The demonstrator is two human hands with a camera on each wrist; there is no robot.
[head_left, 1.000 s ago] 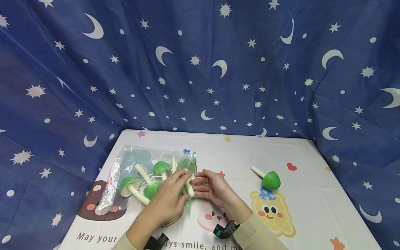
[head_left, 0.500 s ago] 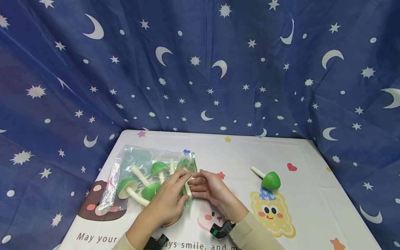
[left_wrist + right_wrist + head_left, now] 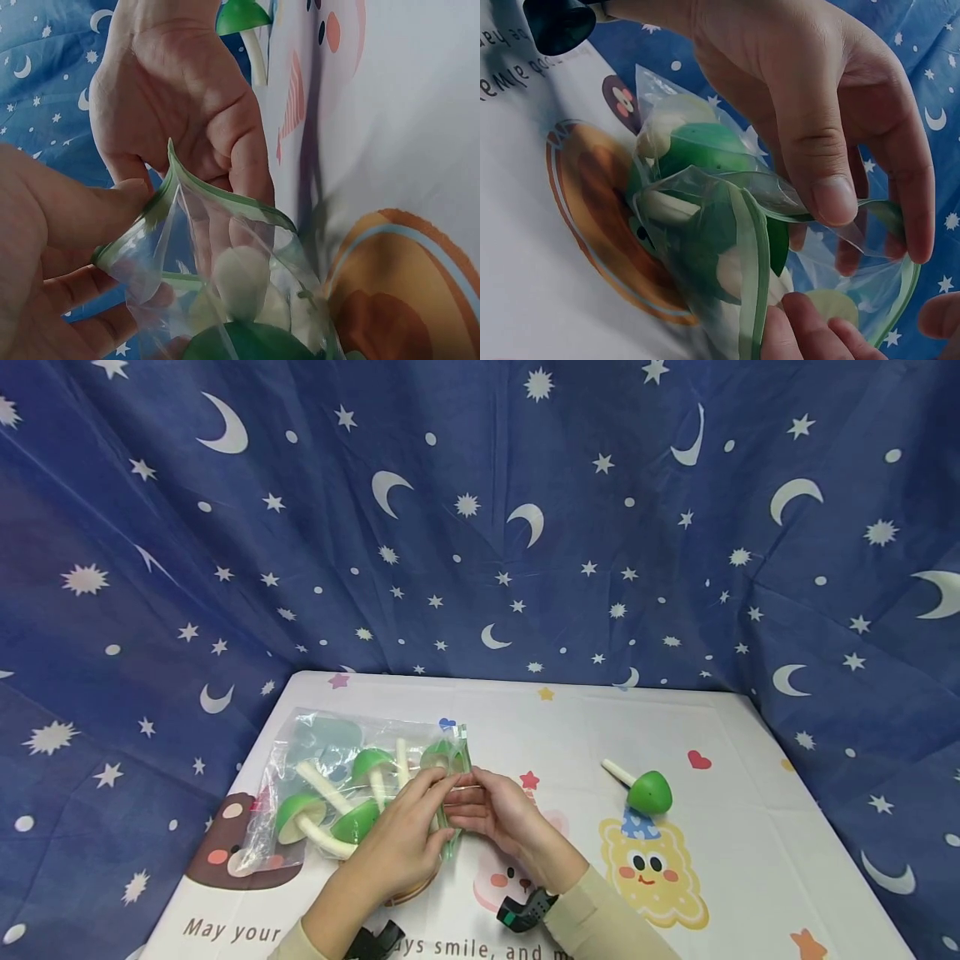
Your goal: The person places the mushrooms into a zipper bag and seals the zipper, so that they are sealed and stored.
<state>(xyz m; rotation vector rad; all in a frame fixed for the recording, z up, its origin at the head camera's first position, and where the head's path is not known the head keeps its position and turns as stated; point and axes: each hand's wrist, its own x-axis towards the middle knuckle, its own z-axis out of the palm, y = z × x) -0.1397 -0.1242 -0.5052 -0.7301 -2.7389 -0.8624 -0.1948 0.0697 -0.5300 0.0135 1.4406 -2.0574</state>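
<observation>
A clear zip bag [image 3: 463,745] with a green-edged mouth lies on the left of the table. Several toy mushrooms [image 3: 300,815], green-capped with pale stems, are inside it. My left hand [image 3: 405,827] grips the bag by its mouth, thumb on the green edge [image 3: 754,262] in the right wrist view. My right hand [image 3: 501,810] is at the opening with fairly straight fingers reaching in. In the left wrist view those fingers lie against a pale stem [image 3: 241,281] above a green cap; their tips are partly hidden. Another toy mushroom [image 3: 649,792] lies loose on the right.
The white table cover [image 3: 750,777] is printed with cartoon figures, stars and lettering. A blue curtain [image 3: 480,568] with moons and stars hangs behind the table and at both sides. Black straps [image 3: 527,910] are on my wrists.
My right hand has moved left, its fingers going into the bag's mouth. The mushrooms inside have slid left, deeper into the bag. My left hand and the loose mushroom have stayed put.
</observation>
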